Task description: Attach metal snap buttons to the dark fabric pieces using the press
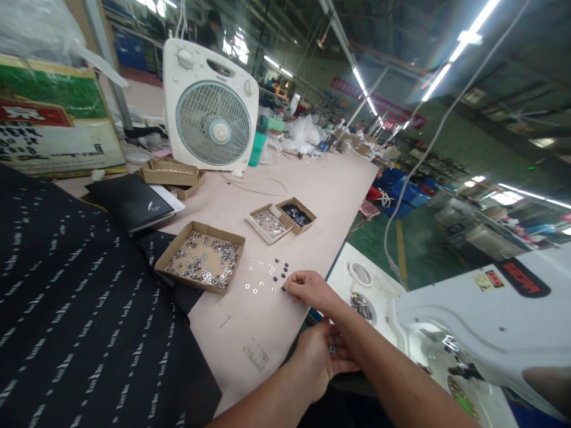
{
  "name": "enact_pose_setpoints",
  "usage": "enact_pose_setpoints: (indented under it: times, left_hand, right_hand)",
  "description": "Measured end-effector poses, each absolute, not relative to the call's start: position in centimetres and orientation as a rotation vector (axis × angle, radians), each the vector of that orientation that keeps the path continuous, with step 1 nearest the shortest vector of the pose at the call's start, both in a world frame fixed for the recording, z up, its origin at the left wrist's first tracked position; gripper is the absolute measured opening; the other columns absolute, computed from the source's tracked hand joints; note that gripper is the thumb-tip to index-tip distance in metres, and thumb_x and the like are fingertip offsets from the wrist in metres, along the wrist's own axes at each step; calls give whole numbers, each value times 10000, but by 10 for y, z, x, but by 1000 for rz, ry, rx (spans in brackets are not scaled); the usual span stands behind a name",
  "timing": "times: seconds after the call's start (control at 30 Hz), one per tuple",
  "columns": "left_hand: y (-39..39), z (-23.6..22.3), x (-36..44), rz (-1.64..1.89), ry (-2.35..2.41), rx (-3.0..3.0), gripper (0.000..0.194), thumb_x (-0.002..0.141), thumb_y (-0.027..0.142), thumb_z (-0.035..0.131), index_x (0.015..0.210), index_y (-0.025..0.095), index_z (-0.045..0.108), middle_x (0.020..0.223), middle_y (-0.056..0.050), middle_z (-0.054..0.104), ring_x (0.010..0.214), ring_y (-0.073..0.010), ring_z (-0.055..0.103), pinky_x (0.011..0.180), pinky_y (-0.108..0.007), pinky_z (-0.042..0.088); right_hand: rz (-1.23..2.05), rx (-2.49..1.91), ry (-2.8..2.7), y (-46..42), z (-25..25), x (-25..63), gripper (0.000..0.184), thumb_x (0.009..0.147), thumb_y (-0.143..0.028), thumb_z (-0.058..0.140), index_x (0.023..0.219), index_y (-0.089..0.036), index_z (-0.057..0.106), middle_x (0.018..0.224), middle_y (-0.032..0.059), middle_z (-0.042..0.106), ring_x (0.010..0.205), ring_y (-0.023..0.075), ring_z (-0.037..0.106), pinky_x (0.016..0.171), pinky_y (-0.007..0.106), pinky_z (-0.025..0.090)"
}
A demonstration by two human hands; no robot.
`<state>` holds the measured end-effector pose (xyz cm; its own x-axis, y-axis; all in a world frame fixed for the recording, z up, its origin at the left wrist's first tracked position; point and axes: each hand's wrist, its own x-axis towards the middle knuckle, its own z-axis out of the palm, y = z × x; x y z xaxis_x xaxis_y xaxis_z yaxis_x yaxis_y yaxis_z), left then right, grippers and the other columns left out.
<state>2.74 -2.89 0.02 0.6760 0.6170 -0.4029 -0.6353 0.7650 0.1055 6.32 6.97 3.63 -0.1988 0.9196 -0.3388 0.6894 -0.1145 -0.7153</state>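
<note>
My right hand (307,288) reaches across to the table's edge, its fingertips pinched on a small black eyelet among the loose silver and black eyelets (267,274) scattered there. Below it, at the table's edge, my left hand (319,356) is curled round a small metal piece (332,349). A cardboard tray of silver rings (203,258) lies left of the loose pieces. Behind them sit two small trays, one with silver parts (269,223) and one with black parts (297,215).
Black fabric with white print (66,309) covers the table's left. A black notebook (129,202), flat boxes (172,172) and a white fan (209,107) stand behind. A white machine (482,321) is at the right, past the table edge. A printed carton (49,119) stands far left.
</note>
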Motion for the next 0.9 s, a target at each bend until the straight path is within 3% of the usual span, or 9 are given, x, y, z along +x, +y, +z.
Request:
enact_pose_setpoints:
  times: [0.2,0.43,0.67,0.9]
  left_hand:
    - [-28,8,24,716,494,-40,314,957,318,427,890,92,634,717,-51,566,570,-155,535,627,-351,515]
    - [-25,0,24,756,496,-39,304,921,325,471,937,85,657,799,-73,583,656,-166,549,634,-341,532]
    - [-25,2,24,753,514,-60,263,911,309,474,899,104,638,729,-33,528,590,-139,483,596,-325,525]
    - [-26,2,24,757,532,-28,272,913,289,451,903,102,648,730,-43,556,596,-148,508,603,-333,525]
  right_hand:
    - [1184,-1853,-1845,73,24,59,144,759,-293,630,726,-158,670,525,-34,584,478,99,493,464,202,321]
    - [1091,-1931,-1894,76,23,55,125,744,-288,648,713,-169,672,471,-48,561,445,97,456,454,203,326]
    - [1100,-1998,-1852,76,23,52,120,746,-273,634,676,-176,640,439,-44,544,410,104,481,432,202,375]
    - [1114,-1965,-1823,75,17,57,126,770,-299,660,770,-175,681,476,-43,562,425,116,511,427,209,409]
